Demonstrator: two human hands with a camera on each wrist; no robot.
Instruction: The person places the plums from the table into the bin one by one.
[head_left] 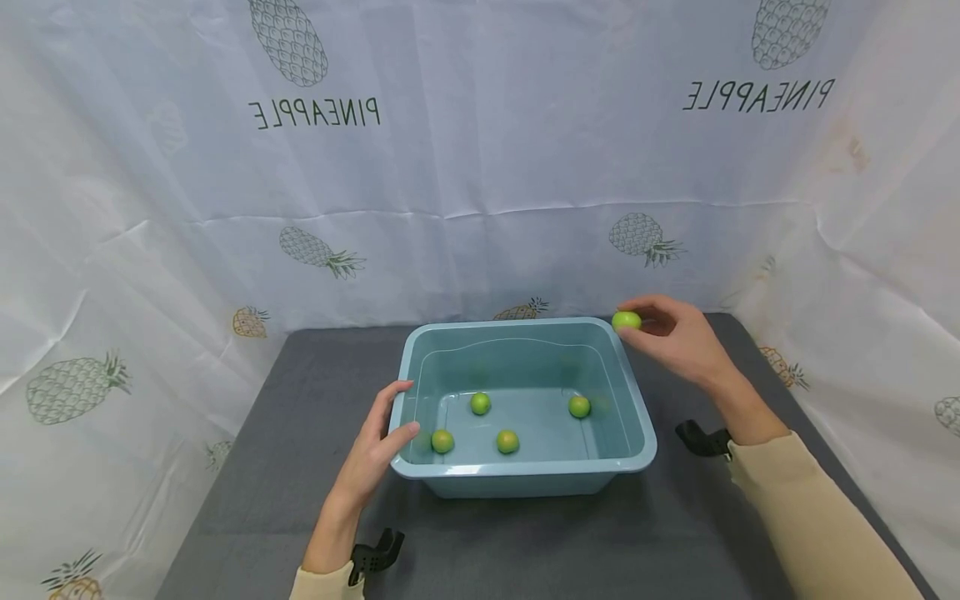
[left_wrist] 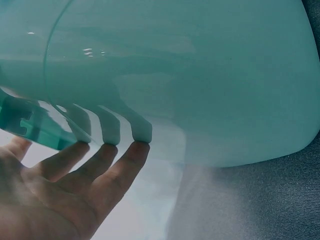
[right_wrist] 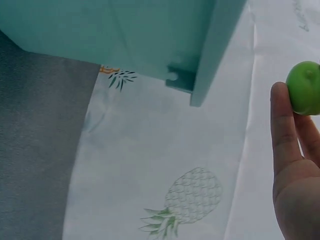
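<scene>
My left hand (head_left: 369, 457) holds the left side of a light blue-green plastic basin (head_left: 525, 468), thumb over the rim. In the left wrist view, fingertips (left_wrist: 111, 150) press against the basin's outer wall. At the basin's far right corner, my right hand (head_left: 686, 346) pinches a small round green fruit (head_left: 626, 321) between thumb and fingers, level with the rim. The right wrist view shows this fruit (right_wrist: 305, 87) as smooth and shiny, cut off by the frame's edge. Several similar green fruits lie apart on the basin floor, one of them (head_left: 579, 407) toward the right.
The basin stands on a dark grey tabletop (head_left: 247, 492). White cloth printed with pineapples (head_left: 480, 167) hangs behind the table and along both sides. Each wrist wears a black mount, the left one (head_left: 377, 554) near the table's front.
</scene>
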